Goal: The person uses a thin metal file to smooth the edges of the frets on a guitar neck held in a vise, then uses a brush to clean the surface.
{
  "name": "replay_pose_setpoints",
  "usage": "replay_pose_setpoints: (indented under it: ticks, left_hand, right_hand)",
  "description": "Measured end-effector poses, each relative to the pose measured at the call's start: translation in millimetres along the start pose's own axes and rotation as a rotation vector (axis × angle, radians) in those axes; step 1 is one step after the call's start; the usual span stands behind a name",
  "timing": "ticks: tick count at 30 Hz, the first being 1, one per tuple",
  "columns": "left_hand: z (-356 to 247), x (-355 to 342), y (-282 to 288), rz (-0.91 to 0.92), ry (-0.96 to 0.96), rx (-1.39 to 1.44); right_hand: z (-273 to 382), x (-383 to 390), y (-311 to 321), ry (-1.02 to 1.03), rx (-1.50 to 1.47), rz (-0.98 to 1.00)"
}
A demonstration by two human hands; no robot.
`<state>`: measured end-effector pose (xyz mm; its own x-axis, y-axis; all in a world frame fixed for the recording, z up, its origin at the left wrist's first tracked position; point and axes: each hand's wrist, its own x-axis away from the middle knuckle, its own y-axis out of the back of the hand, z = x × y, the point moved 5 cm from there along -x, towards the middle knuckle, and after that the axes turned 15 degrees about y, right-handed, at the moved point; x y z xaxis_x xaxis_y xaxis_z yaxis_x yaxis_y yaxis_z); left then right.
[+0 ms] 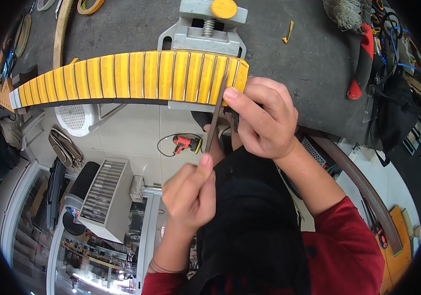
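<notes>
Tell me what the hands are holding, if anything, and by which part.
A slim metal tool: the left hand grips its lower end, the right hand holds it nearer the upper end.

Wearer's hands [270, 118]: two
Thin file [214, 130]: one
Fretted neck [136, 76]: one
Grey vise [226, 39]: one
Red power tool [185, 143]: one

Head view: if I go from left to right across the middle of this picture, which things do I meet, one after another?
White stool seat, left hand, slim metal file, right hand, red-tipped object, black bag.
</notes>
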<state>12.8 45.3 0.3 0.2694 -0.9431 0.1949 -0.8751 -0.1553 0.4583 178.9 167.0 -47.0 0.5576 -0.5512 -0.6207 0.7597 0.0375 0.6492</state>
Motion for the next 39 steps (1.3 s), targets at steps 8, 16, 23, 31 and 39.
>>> replay_pose_setpoints:
  ticks: [8, 16, 23, 31, 39]
  left_hand:
    - [-9.4, -40.2, -17.2, 0.009, 0.02, 0.028]
    - [-13.1, -47.3, -18.1, -0.031, 0.0, 0.031]
    - [0.2, 13.8, 1.0, 0.074, 0.145, -0.041]
    - [-7.5, -29.3, -16.3, -0.037, -0.017, 0.071]
    - [-14.1, -51.2, -19.1, -0.038, 0.0, 0.006]
  right_hand:
    - [0.7, -0.9, 2.7, -0.029, -0.02, 0.014]
    - [1.5, -3.2, -0.5, -0.006, -0.01, -0.007]
    - [2.0, -0.1, 0.0, 0.014, 0.001, -0.01]
    - [0.1, 2.2, 2.4, 0.018, 0.032, -0.02]
    - [3.5, -2.7, -0.7, 0.01, 0.028, -0.043]
